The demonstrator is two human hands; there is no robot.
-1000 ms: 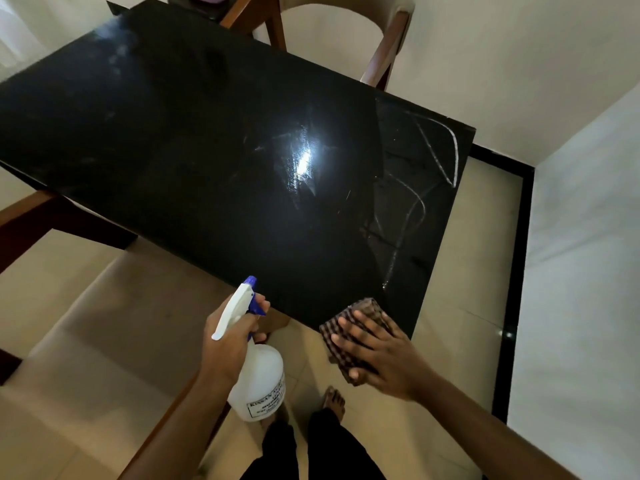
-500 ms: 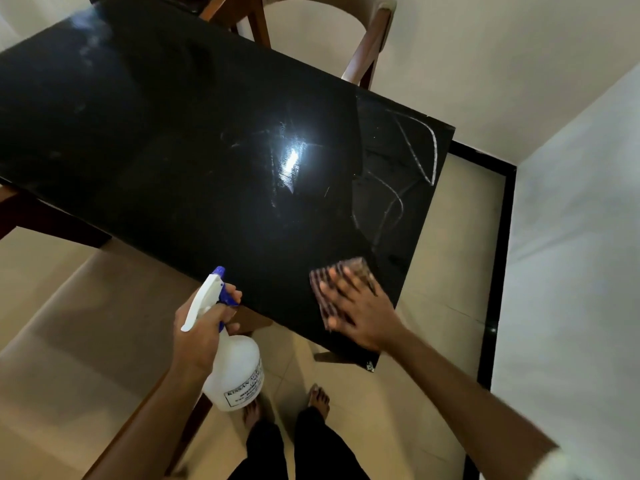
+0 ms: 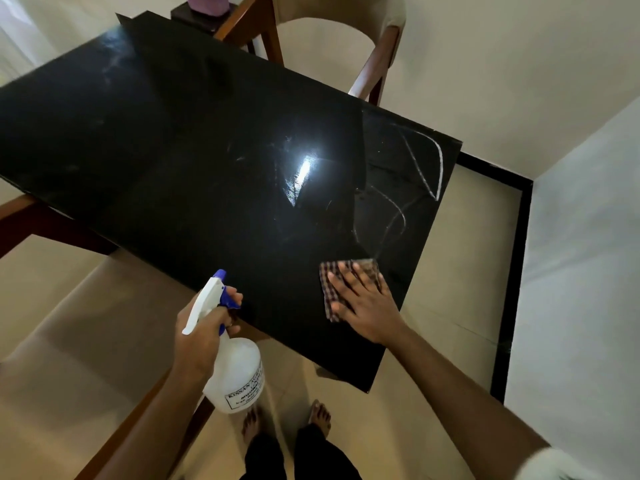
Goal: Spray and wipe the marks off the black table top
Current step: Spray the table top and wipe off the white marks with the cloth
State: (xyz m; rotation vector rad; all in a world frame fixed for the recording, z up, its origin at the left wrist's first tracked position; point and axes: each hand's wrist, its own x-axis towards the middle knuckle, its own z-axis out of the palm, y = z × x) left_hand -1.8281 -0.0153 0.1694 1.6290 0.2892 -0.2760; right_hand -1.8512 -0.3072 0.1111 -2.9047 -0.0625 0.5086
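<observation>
A glossy black table top (image 3: pixel 194 174) fills the upper left of the view. White curved marks (image 3: pixel 434 168) run across its right end, with fainter lines below them. My right hand (image 3: pixel 363 303) lies flat on a checked cloth (image 3: pixel 332 282), pressing it onto the table near the front right corner. My left hand (image 3: pixel 204 330) grips a white spray bottle (image 3: pixel 237 372) with a blue nozzle, held just off the table's near edge, nozzle toward the table.
A cushioned wooden chair (image 3: pixel 346 46) stands behind the table's far side. Another cushioned seat (image 3: pixel 86 341) with a wooden frame sits at the lower left. A white wall (image 3: pixel 585 254) closes in on the right. My bare feet (image 3: pixel 287 420) stand on the tiled floor.
My right hand slid the cloth from the table's front corner edge further onto the top, toward the marks. The left hand and bottle kept their place by the near edge.
</observation>
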